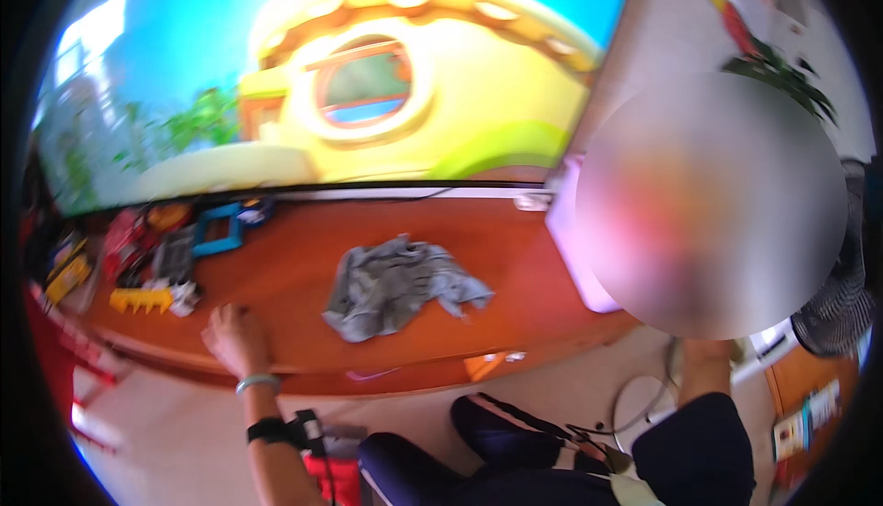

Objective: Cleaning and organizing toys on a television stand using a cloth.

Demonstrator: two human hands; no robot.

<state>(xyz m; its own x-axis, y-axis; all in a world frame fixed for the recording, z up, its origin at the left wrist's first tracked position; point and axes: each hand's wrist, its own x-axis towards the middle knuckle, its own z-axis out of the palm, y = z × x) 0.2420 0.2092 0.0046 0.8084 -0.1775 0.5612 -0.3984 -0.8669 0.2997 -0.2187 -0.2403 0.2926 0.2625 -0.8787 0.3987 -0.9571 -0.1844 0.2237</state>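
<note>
The big screen (pixel 331 74) stands at the back edge of the table (pixel 285 271), so a hard push across the wood could knock it. A grey cloth (pixel 395 285) lies crumpled mid-table, well apart from any hand. The left hand (pixel 237 336) rests flat and empty on the table's front edge, left of the cloth; a sweep leftward could scatter the toys (pixel 152 262). The right hand is hidden.

My left hand (pixel 237 336) lies flat, palm down, fingers (pixel 219 317) curled a little, forearm rising from the lower edge with a pale bangle and black strap at the wrist. My right arm reaches up at right, hand hidden.
</note>
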